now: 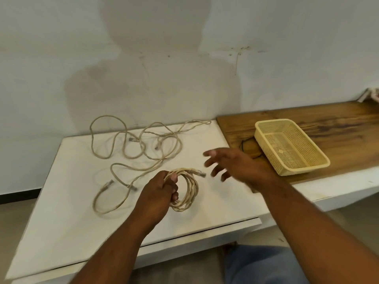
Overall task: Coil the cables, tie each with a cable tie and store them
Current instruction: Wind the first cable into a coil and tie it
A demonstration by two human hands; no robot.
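Closest to me, at six o'clock, is my denim knee [266, 265], with both bare forearms reaching out over the white table [82, 212]. My left hand [162, 189] is curled tight round the coiled cable [189, 189], held just above the tabletop near the middle of the view. My right hand [231, 165] hovers at about two o'clock from the coil, fingers spread and holding nothing.

The coil has no tie on it yet. If my left grip slackens, I think the stiff loops will spring apart, and the plug end [202, 174] sticking out at the top looks likely to go first. Reaching away one-handed could also tilt the bundle and let a turn slip.

I count one coil in hand and one mesh basket [303, 170] at two o'clock on the wooden top [328, 124], with no cable in it. The loose cables [143, 144] sprawl from nine to twelve o'clock — at least two, though the tangle stops me telling exactly. One thin black strand [245, 145] lies just beside the basket — possibly a tie, but I cannot tell.
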